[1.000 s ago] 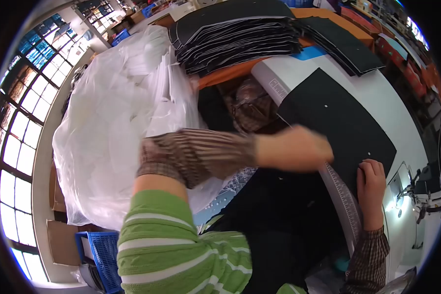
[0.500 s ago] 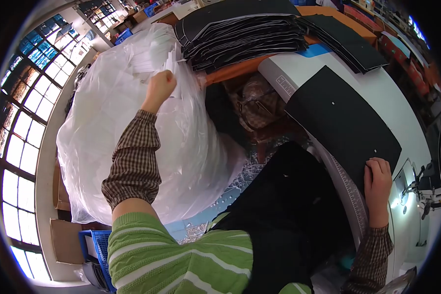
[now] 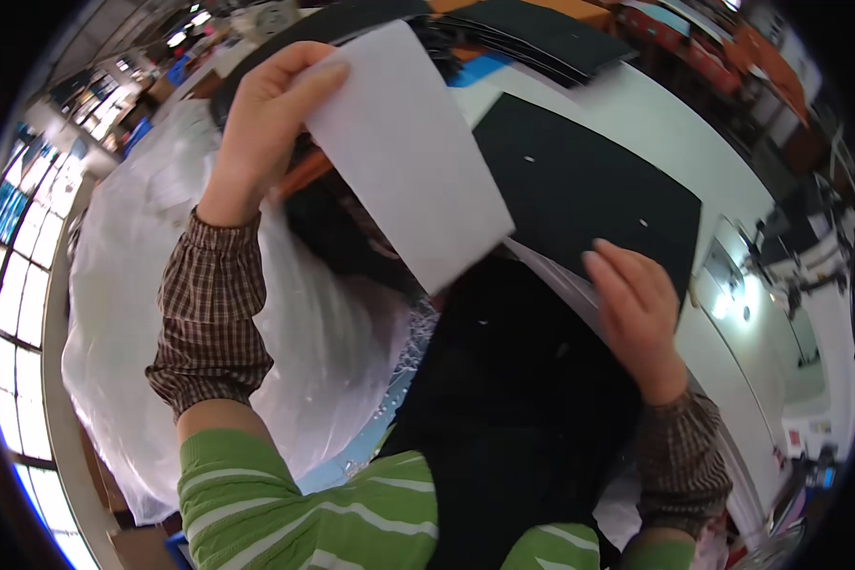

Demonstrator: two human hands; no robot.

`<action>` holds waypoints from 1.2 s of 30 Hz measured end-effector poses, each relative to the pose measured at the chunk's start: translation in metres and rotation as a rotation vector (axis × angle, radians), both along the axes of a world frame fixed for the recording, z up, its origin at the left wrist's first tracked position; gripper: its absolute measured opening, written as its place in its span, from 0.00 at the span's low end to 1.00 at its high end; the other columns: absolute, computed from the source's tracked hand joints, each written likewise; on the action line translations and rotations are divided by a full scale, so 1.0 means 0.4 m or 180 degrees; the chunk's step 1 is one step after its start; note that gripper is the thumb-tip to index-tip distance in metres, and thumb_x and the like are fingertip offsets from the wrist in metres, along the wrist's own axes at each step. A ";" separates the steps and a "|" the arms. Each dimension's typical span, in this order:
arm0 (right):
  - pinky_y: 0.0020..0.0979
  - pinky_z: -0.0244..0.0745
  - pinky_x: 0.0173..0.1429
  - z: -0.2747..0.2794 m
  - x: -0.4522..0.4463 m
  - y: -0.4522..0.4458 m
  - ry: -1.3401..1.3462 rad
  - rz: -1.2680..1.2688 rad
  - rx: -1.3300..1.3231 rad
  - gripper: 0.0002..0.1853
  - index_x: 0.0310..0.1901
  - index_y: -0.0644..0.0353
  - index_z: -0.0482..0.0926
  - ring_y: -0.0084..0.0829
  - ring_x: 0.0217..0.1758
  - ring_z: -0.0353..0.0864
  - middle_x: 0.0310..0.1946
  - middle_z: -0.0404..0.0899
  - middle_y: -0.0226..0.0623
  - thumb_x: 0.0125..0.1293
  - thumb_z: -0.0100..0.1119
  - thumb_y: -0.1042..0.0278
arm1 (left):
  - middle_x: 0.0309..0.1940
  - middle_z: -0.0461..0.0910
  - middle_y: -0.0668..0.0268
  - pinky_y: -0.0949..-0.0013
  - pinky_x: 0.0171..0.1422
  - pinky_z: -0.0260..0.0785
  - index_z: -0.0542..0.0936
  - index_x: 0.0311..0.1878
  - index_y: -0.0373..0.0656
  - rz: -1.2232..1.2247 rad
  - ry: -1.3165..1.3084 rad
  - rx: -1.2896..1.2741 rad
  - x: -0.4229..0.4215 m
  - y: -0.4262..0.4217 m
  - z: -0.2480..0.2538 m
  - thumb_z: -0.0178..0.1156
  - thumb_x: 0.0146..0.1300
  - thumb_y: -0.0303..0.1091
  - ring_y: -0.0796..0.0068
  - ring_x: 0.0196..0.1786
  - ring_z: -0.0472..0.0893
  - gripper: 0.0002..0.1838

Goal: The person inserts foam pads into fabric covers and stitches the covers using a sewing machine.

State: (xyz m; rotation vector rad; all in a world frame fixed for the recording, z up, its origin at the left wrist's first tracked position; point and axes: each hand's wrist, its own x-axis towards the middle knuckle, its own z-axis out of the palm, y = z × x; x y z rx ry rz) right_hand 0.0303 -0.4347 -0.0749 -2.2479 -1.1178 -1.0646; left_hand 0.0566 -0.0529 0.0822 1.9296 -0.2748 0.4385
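Note:
A white rectangular sheet (image 3: pixel 413 157) hangs from my left hand (image 3: pixel 280 109), pinched at its upper left corner between thumb and fingers. Its lower end reaches over my lap beside the table edge. On the white table lies a flat black panel (image 3: pixel 589 185) with two small white marks. My right hand (image 3: pixel 635 309) is over the near right edge of that panel, fingers extended and holding nothing. I cannot tell whether its fingertips touch the panel. To my left bulges a big clear plastic bag (image 3: pixel 190 313) with white material inside.
Stacked black panels (image 3: pixel 541 38) lie at the back on an orange surface. The white table (image 3: pixel 703 123) curves along my right, with sewing machine parts (image 3: pixel 779 256) at far right. Scraps litter the blue floor (image 3: pixel 337 470).
My left hand has moved from the plastic bag toward the table and now carries the white sheet. My right hand has lifted from the panel's near corner and shifted along its edge.

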 end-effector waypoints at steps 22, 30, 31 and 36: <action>0.19 0.69 0.47 0.026 -0.105 0.003 0.3963 0.1850 0.2592 0.10 0.49 0.61 0.83 0.22 0.40 0.75 0.42 0.82 0.30 0.66 0.63 0.78 | 0.52 0.84 0.55 0.79 0.49 0.77 0.72 0.73 0.38 -0.2514 0.1526 -0.0948 0.048 -0.367 -0.148 0.57 0.70 0.25 0.75 0.47 0.84 0.28; 0.17 0.68 0.47 -0.009 -0.121 0.017 0.4353 0.1258 0.3162 0.09 0.49 0.61 0.83 0.17 0.40 0.75 0.40 0.82 0.27 0.69 0.60 0.77 | 0.49 0.84 0.58 0.81 0.43 0.75 0.73 0.71 0.37 -0.2384 0.1883 -0.0506 0.066 -0.320 -0.197 0.62 0.71 0.29 0.76 0.46 0.84 0.26; 0.17 0.68 0.48 -0.016 -0.124 0.019 0.4460 0.1234 0.3151 0.09 0.49 0.62 0.83 0.17 0.40 0.75 0.41 0.82 0.27 0.69 0.60 0.77 | 0.49 0.84 0.59 0.81 0.41 0.75 0.73 0.71 0.37 -0.2445 0.1781 -0.0325 0.059 -0.320 -0.214 0.63 0.71 0.30 0.76 0.45 0.84 0.27; 0.17 0.70 0.48 -0.064 -0.142 0.033 0.4764 0.1315 0.3443 0.10 0.51 0.63 0.83 0.17 0.41 0.76 0.42 0.83 0.28 0.70 0.60 0.78 | 0.46 0.84 0.61 0.81 0.40 0.74 0.74 0.70 0.38 -0.2107 0.1387 0.0431 0.049 -0.315 -0.263 0.70 0.67 0.30 0.78 0.42 0.82 0.29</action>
